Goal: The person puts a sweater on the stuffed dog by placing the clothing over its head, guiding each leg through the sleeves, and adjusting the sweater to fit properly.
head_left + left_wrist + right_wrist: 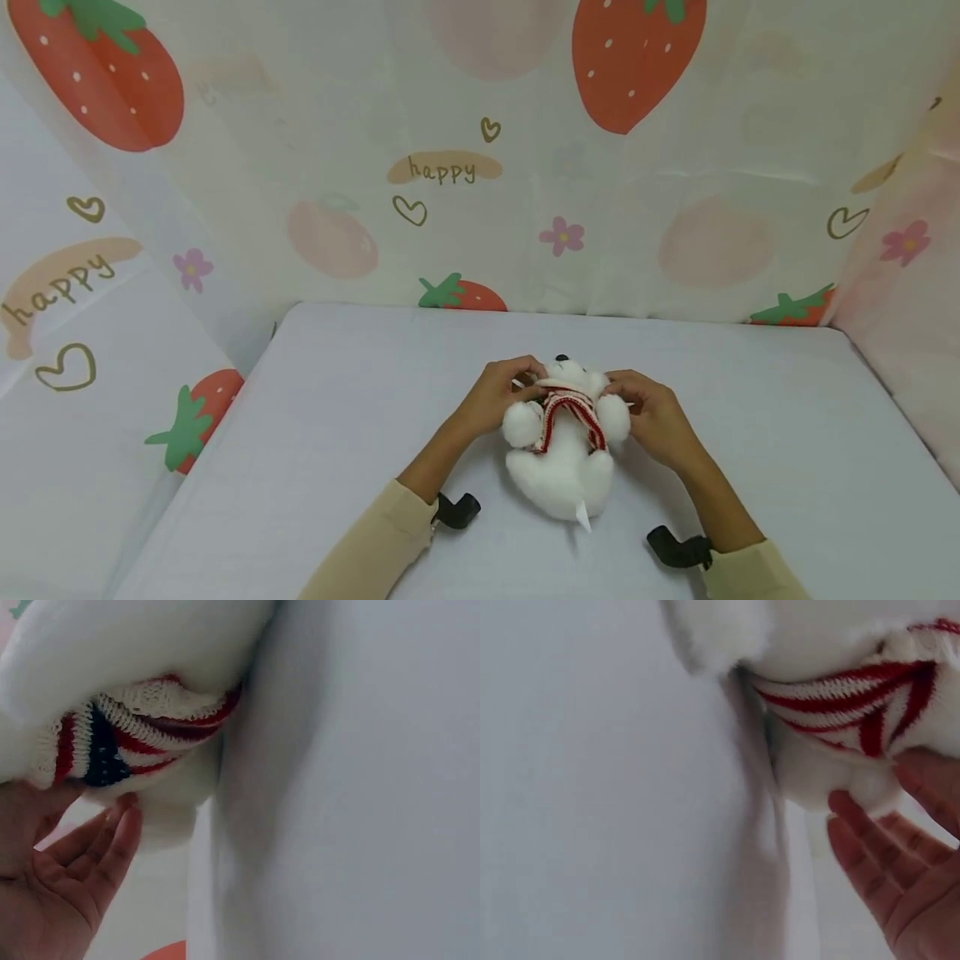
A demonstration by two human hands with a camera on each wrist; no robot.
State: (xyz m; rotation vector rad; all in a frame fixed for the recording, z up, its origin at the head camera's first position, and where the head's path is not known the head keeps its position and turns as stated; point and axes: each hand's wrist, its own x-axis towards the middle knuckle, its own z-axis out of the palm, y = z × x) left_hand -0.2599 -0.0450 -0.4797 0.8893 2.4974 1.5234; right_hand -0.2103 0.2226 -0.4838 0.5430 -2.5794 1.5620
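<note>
1. Left of the plush toy (558, 483), the left grip (491, 396) is curved at its scarf (568, 400) (pinching cannot be told).
2. The plush toy, on the bench (352, 400), is best steadied evenly.
3. Right of it, the right grip (656, 417) is curved, pinching unclear.

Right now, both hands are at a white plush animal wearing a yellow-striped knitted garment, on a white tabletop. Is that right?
Not quite: the knitted garment is red-striped, not yellow-striped, as the right wrist view shows. The left hand and right hand are at the white plush animal on a white tabletop.
</note>
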